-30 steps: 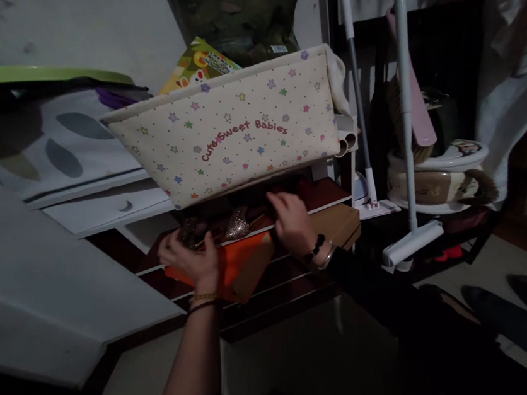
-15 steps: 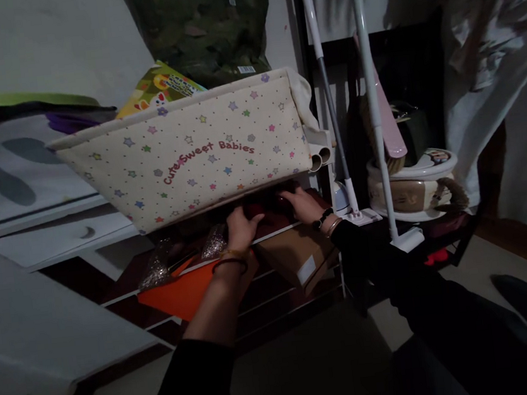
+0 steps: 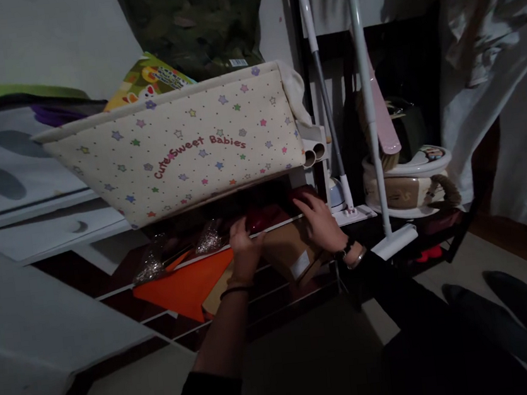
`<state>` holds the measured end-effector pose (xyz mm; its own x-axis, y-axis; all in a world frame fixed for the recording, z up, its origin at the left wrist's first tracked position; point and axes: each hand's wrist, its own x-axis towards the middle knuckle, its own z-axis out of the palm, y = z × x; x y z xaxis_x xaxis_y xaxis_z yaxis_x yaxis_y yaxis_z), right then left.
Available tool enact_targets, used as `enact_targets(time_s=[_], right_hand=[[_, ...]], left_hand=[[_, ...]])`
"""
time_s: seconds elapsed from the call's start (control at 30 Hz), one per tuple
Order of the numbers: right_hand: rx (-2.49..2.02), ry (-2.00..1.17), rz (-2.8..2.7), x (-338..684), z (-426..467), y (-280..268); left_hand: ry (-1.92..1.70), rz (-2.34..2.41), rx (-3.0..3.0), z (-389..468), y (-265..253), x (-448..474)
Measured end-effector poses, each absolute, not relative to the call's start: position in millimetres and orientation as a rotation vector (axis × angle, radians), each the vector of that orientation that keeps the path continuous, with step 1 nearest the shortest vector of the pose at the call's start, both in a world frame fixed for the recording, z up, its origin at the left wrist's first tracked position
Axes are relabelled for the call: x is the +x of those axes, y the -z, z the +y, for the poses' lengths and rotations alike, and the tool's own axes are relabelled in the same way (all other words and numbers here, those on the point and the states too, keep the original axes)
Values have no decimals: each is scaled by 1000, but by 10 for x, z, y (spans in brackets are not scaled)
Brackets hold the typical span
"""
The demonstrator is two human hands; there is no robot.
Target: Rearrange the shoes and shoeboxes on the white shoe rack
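Note:
Below a cream storage basket (image 3: 184, 168) printed with stars, my two hands reach onto a dark shelf. A glossy red shoe (image 3: 257, 218) lies at the fingers of my left hand (image 3: 244, 247), which are curled at its near end. Farther right, a second dark red shoe (image 3: 302, 193) sits under the bent fingers of my right hand (image 3: 321, 222). Shadow hides part of both shoes. Left of my left hand are glittery silver shoes (image 3: 208, 238). An orange folder-like sheet (image 3: 188, 285) and a brown cardboard box (image 3: 289, 251) are just below my hands.
To the right stand a white-footed mop (image 3: 346, 191) and a light pole with a white head (image 3: 374, 147). Behind them is a beige lidded pot (image 3: 405, 191). A white drawer (image 3: 58, 230) is at left. Dark slippers (image 3: 501, 326) lie on the floor.
My right hand has moved right and slightly down, and the red shoe at it now shows more. My left hand has come down a little. The red shoe beside it is more visible.

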<state>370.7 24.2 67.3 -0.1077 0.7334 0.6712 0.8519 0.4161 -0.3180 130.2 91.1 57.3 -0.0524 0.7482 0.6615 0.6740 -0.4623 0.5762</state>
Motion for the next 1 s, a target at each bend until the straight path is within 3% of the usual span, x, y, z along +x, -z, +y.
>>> enact_targets(time_s=[0.27, 0.5, 0.67, 0.83, 1.0], right_hand=[[-1039, -18, -1591, 3614, -313, -187], [-1152, -75, -1397, 3696, -213, -12], [-1186, -191, -1349, 3640, -190, 160], [-1220, -132, -1527, 3487, -242, 290], [-1316, -88, -1588, 3440, -293, 460]], left_hand=[[-1700, 1335, 2270, 33, -317, 1035], [-1500, 1363, 2071, -239, 365, 921], [-1100, 1180, 2121, -194, 759, 1010], [-893, 1039, 2133, -221, 1011, 1051], [-909, 1060, 2084, -237, 1086, 1050]])
